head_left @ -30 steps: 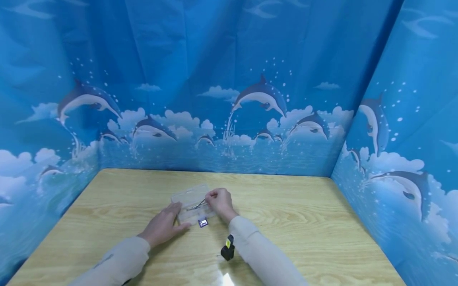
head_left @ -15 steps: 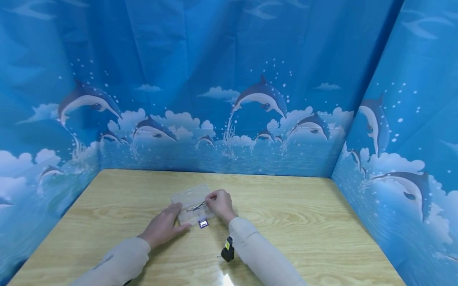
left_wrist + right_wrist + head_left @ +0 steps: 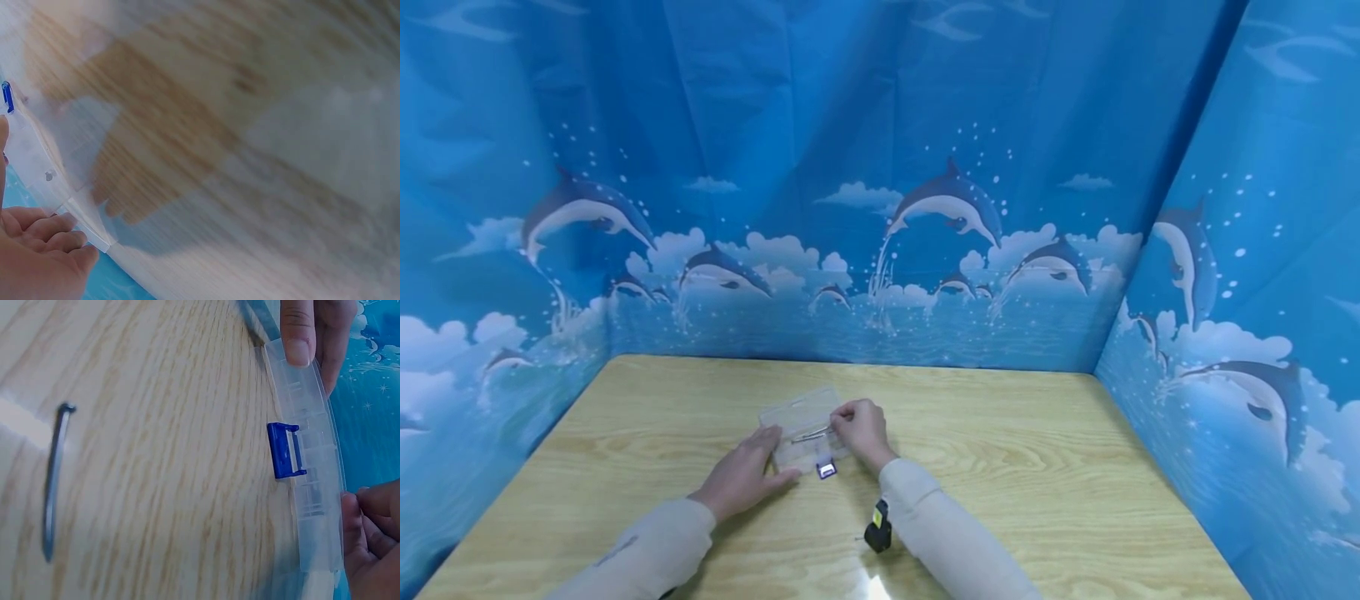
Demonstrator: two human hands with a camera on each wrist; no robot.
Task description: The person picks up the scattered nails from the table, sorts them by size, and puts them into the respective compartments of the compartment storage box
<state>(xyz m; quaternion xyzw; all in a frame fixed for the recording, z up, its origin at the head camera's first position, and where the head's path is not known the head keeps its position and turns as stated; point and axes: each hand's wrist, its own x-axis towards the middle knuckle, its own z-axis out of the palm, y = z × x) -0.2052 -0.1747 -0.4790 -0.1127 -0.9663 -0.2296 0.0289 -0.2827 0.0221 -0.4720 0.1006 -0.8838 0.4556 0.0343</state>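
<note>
Both hands barely shift: left hand (image 3: 741, 471) rests flat-fingered steadying the clear box (image 3: 797, 408) while right hand (image 3: 861, 427) keeps pinching tweezers (image 3: 811, 434) over it.

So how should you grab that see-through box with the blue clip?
Probably by its two short ends, coming from above. The clear box lies flat and thin on the table, so its top gives little to hold. Keep off the blue latch on the near edge.
</note>
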